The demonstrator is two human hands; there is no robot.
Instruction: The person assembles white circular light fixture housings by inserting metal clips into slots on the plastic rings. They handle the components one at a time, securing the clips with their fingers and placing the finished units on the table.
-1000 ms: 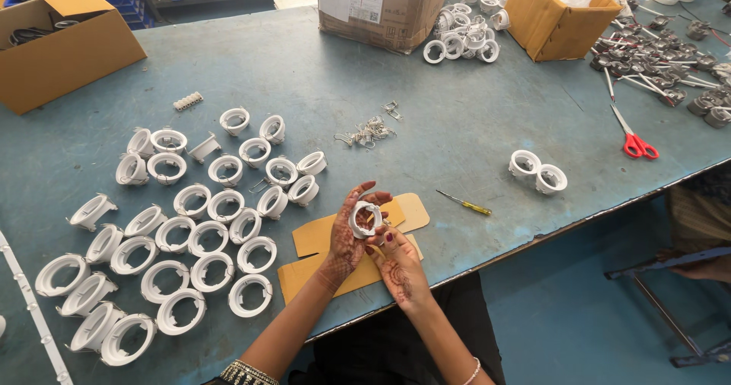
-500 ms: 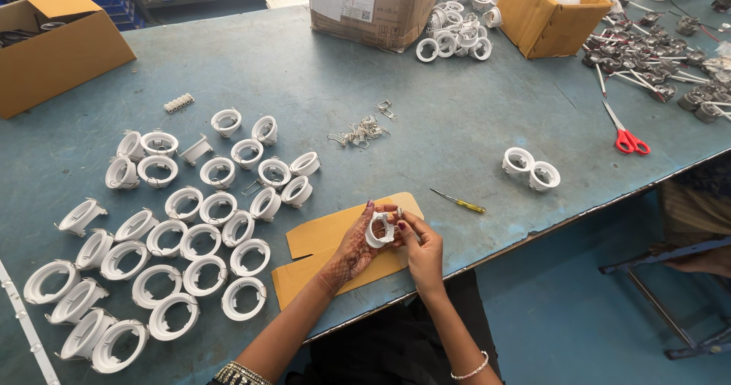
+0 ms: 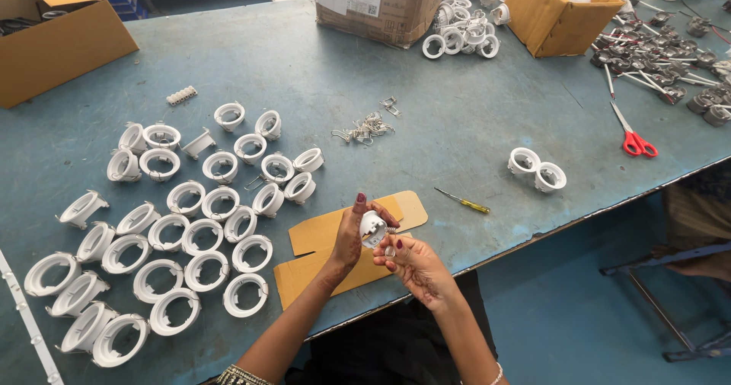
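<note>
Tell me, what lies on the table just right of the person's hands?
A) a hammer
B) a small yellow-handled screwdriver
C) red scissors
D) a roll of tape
B: a small yellow-handled screwdriver lies on the blue table, just right of the cardboard sheet and the hands.

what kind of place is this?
Likely a small assembly workshop: dozens of white plastic ring housings spread on a worn blue worktable, brown cardboard parts boxes, and a pile of small metal spring clips.

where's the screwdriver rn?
Head view: the screwdriver lies on the table, just right of the cardboard sheet, left of the two white rings.
</note>
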